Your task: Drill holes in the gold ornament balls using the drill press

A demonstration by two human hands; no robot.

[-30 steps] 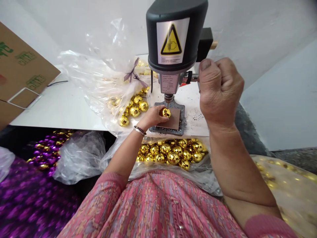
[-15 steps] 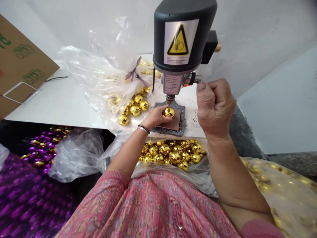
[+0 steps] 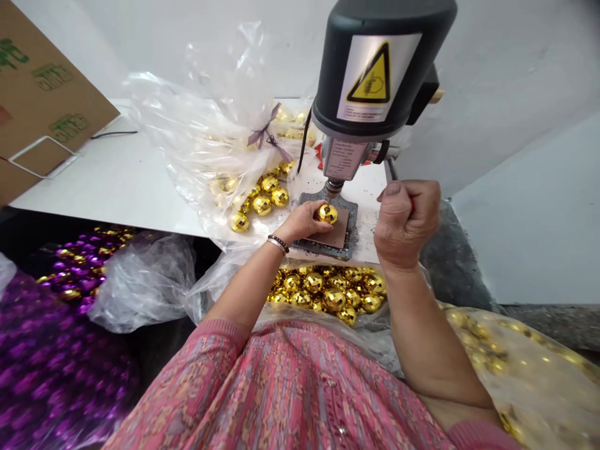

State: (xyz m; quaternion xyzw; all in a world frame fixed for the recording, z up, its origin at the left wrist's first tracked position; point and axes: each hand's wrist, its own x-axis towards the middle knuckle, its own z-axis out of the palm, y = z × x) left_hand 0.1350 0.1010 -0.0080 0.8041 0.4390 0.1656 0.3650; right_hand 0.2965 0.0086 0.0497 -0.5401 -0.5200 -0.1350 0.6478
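A gold mirror-faceted ornament ball (image 3: 327,214) is held in the left hand (image 3: 302,223), directly under the chuck (image 3: 334,185) of a bench drill (image 3: 375,69) and above a brown pad (image 3: 338,230) on a grey metal base plate (image 3: 351,231). The left fingers (image 3: 313,215) pinch the ball from its side, leaving its top exposed; contact between the ball and any drill bit is hidden. The right hand (image 3: 407,224) is raised beside the drill, its fingers (image 3: 410,200) pressed together in a tight fist just below a thin metal lever (image 3: 391,169); whether they close on it cannot be told. Dark specks (image 3: 368,219) lie on the white surface (image 3: 117,181). Further gold balls remain in two groups: one in a clear plastic bag (image 3: 225,125) tied with purple ribbon (image 3: 267,132), another (image 3: 328,294) nearer the pink sleeve (image 3: 281,387). No visible mark shows which balls are worked. Purple ornaments (image 3: 79,269) lie lower left.
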